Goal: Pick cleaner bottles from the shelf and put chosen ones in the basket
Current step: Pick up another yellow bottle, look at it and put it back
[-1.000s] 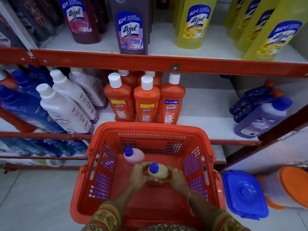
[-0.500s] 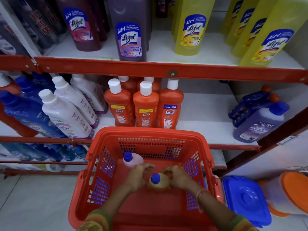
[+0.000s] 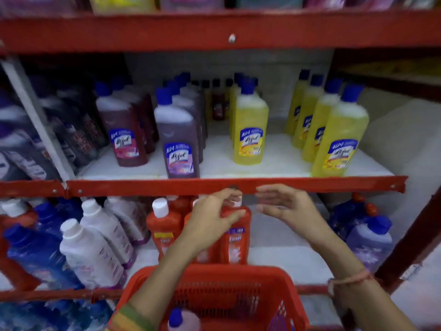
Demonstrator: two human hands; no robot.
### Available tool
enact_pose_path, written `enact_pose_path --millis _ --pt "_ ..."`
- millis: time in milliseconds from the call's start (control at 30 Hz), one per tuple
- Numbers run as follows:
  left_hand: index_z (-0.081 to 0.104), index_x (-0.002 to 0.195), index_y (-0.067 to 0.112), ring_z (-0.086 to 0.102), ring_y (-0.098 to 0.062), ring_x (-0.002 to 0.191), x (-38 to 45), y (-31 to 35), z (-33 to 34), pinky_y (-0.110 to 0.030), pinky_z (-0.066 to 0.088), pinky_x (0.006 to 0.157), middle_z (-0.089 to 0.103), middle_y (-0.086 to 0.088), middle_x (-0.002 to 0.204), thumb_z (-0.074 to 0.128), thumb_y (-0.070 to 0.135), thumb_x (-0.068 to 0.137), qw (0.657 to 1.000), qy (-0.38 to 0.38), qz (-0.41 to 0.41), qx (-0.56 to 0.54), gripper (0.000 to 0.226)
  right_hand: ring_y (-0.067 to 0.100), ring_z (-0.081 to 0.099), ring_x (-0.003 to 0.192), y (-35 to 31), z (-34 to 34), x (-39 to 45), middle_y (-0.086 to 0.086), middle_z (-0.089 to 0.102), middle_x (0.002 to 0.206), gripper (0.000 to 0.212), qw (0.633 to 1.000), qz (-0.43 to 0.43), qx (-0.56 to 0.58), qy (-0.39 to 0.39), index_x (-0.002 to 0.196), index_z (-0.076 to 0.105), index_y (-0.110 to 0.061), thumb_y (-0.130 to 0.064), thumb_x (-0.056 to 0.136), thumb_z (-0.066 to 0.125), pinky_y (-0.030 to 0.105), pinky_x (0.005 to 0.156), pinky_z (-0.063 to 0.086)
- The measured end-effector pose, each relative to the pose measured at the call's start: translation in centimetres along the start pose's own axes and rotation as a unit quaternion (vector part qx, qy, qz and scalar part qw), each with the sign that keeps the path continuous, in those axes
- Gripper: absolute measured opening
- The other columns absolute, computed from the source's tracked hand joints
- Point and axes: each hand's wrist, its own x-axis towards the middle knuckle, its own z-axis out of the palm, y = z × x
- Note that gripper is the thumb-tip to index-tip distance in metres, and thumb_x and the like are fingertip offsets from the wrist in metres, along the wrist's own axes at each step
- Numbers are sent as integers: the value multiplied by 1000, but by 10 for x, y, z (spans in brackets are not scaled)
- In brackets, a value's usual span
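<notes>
One blue-capped bottle (image 3: pixel 182 319) already lay in the red basket (image 3: pixel 281 283), well below both hands. The left hand (image 3: pixel 210 218) had its fingers curled over an orange bottle (image 3: pixel 236 237) on the shelf; the right hand (image 3: pixel 284 204), just beside, was spread and empty, so more picking remained

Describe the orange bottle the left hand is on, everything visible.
The orange bottle stands upright on the lower shelf, rightmost in a front row of like bottles. It looks like glossy plastic, with a white cap partly hidden by fingers and a label with a blue band, its print too blurred to read. The left hand wraps its neck and shoulder from the left; the right hand hovers open just right of it, apart. The basket rim hides its base.
</notes>
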Motion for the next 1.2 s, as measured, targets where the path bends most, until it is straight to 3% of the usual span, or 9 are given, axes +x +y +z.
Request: enact_pose_path --millis 233,400,500,567,633,767,900,1100,1200 --pt "62 116 17 60 -22 106 69 14 13 -25 37 91 67 -6 115 59 35 84 982 104 100 122 37 18 66 99 -3 -67 50 6 70 104 32 949 -59 29 310 108 65 -13 -8 78 74 6 76 50" --pt "63 112 16 61 -24 103 84 -8 31 -28 38 91 69 -4 111 38 52 84 973 92 75 196 52 25 50 114 20 -96 63 4 52 117 59 873 -43 -30 485 122 50 -16 -24 72 81 47 95 48" --pt "63 115 16 60 -23 106 87 -20 33 -36 43 96 68 -3 114 28 59 83 971 78 53 221 64 21 40 122 36 -117 76 3 44 128 90 893 -14 -29 449 131 37 -15 -30 59 89 42 100 42" --pt "59 120 18 56 -20 112 89 -29 30 -36 39 100 64 -1 121 19 69 79 969 67 39 233 77 20 53 112 45 -130 85 2 49 126 99 921 12 4 389 133 35 -20 -34 52 92 42 91 51" --pt "56 124 22 53 -17 116 88 -38 26 -36 34 103 61 3 125 4 83 72 970 56 31 234 95 24 67 94 52 -141 92 8 64 115 96 939 47 31 340 127 42 -20 -40 47 92 45 75 61" --pt "55 124 28 50 -9 121 81 -55 24 -33 14 111 60 10 127 -10 81 72 964 46 24 260 99 26 71 76 55 -154 96 13 71 98 72 956 47 55 283 116 52 -14 -23 56 91 27 48 57" --pt "63 114 30 47 -4 120 74 -62 27 -25 2 107 65 11 122 13 65 92 958 0 14 287 65 26 71 76 49 -144 97 10 69 100 70 956 28 69 284 119 48 -18 -27 62 87 22 47 55" --pt "57 122 31 32 -5 129 69 -61 27 -27 2 107 56 9 134 15 62 93 954 -3 21 300 59 26 72 82 11 -118 92 8 68 102 76 952 -43 89 290 122 45 -22 -34 59 85 50 65 62" --pt "57 122 28 42 -11 127 67 -60 27 -29 2 108 57 5 133 12 61 94 954 -9 14 299 62 12 70 83 -20 -96 78 -3 68 98 71 950 -87 28 298 114 47 -35 -42 55 87 43 68 61"
